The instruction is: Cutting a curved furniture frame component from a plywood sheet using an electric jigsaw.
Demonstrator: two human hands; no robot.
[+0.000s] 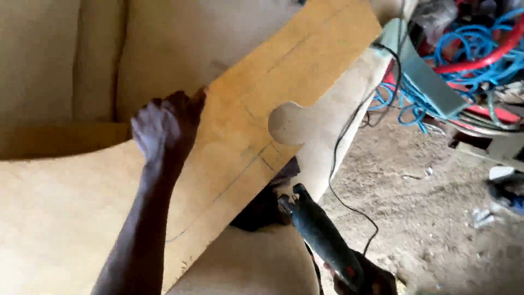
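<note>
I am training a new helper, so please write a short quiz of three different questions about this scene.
1. True or false: the left hand grips the upper edge of the wooden board.
2. Which does the right hand hold? A) hammer B) dark power tool C) brush
3. Fill in: the board's right edge has a rounded ____ cut into it.

Key: 1 true; 2 B; 3 notch.
</note>
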